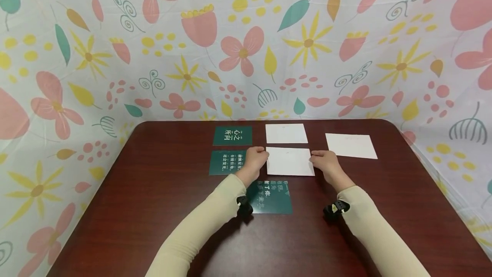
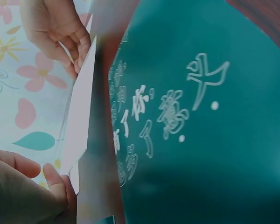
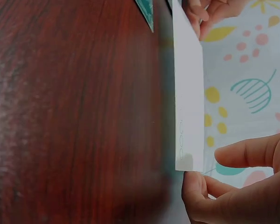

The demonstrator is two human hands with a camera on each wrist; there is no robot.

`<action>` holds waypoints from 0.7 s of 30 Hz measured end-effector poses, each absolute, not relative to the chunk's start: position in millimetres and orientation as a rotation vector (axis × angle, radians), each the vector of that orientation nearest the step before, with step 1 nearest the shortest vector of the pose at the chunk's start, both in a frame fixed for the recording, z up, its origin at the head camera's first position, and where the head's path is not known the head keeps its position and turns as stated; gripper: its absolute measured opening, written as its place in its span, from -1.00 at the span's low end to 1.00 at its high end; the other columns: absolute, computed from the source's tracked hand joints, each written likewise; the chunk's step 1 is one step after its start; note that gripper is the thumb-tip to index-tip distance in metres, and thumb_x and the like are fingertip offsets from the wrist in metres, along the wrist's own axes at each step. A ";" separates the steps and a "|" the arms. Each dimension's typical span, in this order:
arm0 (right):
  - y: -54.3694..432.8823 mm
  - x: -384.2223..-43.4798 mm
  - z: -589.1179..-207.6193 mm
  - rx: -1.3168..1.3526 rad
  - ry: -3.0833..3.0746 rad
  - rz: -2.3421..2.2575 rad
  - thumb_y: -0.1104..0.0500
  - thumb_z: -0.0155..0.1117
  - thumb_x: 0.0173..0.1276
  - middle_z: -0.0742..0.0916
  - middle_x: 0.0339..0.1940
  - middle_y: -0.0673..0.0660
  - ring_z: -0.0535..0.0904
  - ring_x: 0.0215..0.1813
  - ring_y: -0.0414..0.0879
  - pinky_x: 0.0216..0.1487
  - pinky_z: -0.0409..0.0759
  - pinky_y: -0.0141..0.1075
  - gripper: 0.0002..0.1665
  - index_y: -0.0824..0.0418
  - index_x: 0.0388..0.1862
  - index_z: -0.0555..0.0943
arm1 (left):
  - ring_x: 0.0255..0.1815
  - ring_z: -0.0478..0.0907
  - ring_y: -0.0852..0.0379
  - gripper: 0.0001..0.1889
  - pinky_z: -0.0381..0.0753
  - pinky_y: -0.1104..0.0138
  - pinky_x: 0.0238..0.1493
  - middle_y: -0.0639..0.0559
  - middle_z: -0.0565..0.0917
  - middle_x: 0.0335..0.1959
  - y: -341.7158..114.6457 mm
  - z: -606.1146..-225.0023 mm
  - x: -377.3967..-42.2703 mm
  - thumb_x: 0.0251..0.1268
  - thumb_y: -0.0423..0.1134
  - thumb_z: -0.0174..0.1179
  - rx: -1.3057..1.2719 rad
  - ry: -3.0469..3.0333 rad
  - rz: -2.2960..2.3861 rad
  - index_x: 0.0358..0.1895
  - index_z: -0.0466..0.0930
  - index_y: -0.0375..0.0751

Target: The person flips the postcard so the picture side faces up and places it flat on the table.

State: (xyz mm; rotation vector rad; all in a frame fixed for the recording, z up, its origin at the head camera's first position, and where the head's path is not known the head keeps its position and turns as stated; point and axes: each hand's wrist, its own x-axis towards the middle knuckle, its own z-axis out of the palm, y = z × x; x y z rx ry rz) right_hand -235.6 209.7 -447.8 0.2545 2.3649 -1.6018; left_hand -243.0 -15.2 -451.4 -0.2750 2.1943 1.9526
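A blank-looking white card [image 1: 290, 161] lies on the table between the two hands. My left hand [image 1: 254, 163] touches its left edge, over the right end of a green card [image 1: 224, 162] with white Chinese characters. At the card's right edge is my right hand [image 1: 326, 165]. In the right wrist view, that hand's fingertips [image 3: 192, 183] meet the end of the white card [image 3: 189, 102], the thumb apart from it. The left wrist view has the left fingertips [image 2: 53, 177] at the other end. Below, the left forearm partly covers another green card [image 1: 274, 202].
Behind are a green card [image 1: 232, 136] and a white card [image 1: 286, 134]. Another white card [image 1: 351, 145] lies slightly tilted at the right. The dark red-brown table [image 1: 127, 208] backs onto a flower-printed cloth [image 1: 246, 76]. Each wrist wears a small black camera.
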 end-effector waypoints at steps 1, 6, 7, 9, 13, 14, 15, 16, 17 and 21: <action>209.5 -235.6 -446.7 0.256 2.361 -1.608 0.32 -0.11 0.46 0.24 0.37 0.58 0.23 0.38 0.36 0.34 0.29 0.04 -0.41 0.61 0.38 0.16 | 0.20 0.46 -0.14 -0.57 0.46 0.08 0.20 -0.28 0.45 0.20 -16.3 -450.5 -243.2 0.35 -0.37 0.02 -0.272 2.192 1.949 0.26 0.40 -0.43; 207.1 -236.9 -442.3 0.270 2.359 -1.640 0.31 -0.09 0.47 0.29 0.36 0.54 0.29 0.35 0.33 0.34 0.32 0.01 -0.45 0.59 0.36 0.23 | 0.17 0.48 -0.15 -0.62 0.50 0.11 0.16 -0.25 0.48 0.16 -20.5 -446.4 -243.4 0.37 -0.39 0.02 -0.260 2.165 1.967 0.22 0.48 -0.36; 207.0 -237.4 -441.3 0.272 2.354 -1.657 0.31 -0.10 0.47 0.30 0.35 0.53 0.31 0.34 0.31 0.33 0.33 0.00 -0.45 0.58 0.36 0.23 | 0.15 0.49 -0.15 -0.61 0.51 0.12 0.15 -0.25 0.49 0.14 -21.1 -445.5 -243.4 0.37 -0.40 0.01 -0.255 2.149 1.979 0.24 0.47 -0.34; 206.9 -238.0 -439.2 0.278 2.365 -1.688 0.31 -0.09 0.47 0.33 0.34 0.51 0.36 0.30 0.26 0.31 0.37 -0.03 -0.46 0.57 0.35 0.25 | 0.08 0.52 -0.13 -0.59 0.53 0.14 0.13 -0.24 0.50 0.06 -22.6 -444.3 -243.8 0.36 -0.43 0.01 -0.241 2.123 2.009 0.26 0.47 -0.30; 208.1 -238.2 -436.9 0.287 2.404 -1.756 0.31 -0.03 0.46 0.43 0.25 0.44 0.51 0.11 0.02 0.19 0.50 -0.19 -0.49 0.51 0.33 0.32 | -0.07 0.55 -0.05 -0.54 0.56 0.14 0.09 -0.19 0.54 -0.09 -24.8 -442.5 -245.8 0.28 -0.49 0.03 -0.218 2.126 2.045 0.27 0.48 -0.24; 208.4 -237.7 -436.5 0.286 2.420 -1.768 0.31 -0.01 0.46 0.47 0.21 0.43 0.54 0.03 -0.06 0.14 0.54 -0.24 -0.50 0.50 0.32 0.34 | -0.10 0.56 -0.04 -0.55 0.57 0.14 0.08 -0.19 0.55 -0.13 -25.3 -442.1 -246.3 0.27 -0.50 0.04 -0.214 2.139 2.046 0.24 0.50 -0.25; 208.9 -237.2 -436.2 0.289 2.426 -1.788 0.32 0.02 0.45 0.50 0.16 0.39 0.55 -0.04 -0.14 0.10 0.56 -0.28 -0.51 0.49 0.32 0.36 | -0.13 0.56 -0.03 -0.57 0.57 0.13 0.07 -0.18 0.56 -0.15 -25.6 -442.0 -246.9 0.26 -0.50 0.05 -0.214 2.150 2.047 0.21 0.52 -0.27; 209.6 -236.9 -436.1 0.288 2.435 -1.800 0.32 0.05 0.44 0.53 0.11 0.36 0.56 -0.11 -0.21 0.05 0.58 -0.32 -0.51 0.48 0.31 0.38 | -0.14 0.57 -0.03 -0.61 0.57 0.12 0.07 -0.18 0.57 -0.17 -25.9 -441.9 -247.2 0.27 -0.50 0.06 -0.221 2.154 2.049 0.17 0.54 -0.30; 210.4 -236.7 -436.0 0.291 2.435 -1.819 0.33 0.07 0.43 0.55 0.05 0.32 0.55 -0.17 -0.27 0.02 0.59 -0.35 -0.51 0.47 0.30 0.39 | -0.15 0.57 -0.04 -0.65 0.57 0.11 0.07 -0.18 0.57 -0.18 -26.5 -441.7 -247.3 0.28 -0.49 0.08 -0.225 2.158 2.047 0.13 0.56 -0.33; 212.7 -235.8 -434.9 0.302 2.394 -1.911 0.33 0.16 0.39 0.64 -0.18 0.09 0.56 -0.28 -0.40 -0.04 0.61 -0.37 -0.50 0.51 0.27 0.40 | -0.16 0.61 -0.04 -0.79 0.57 0.11 0.07 -0.19 0.60 -0.22 -28.1 -441.7 -247.6 0.32 -0.44 0.15 -0.253 2.146 2.061 -0.04 0.61 -0.43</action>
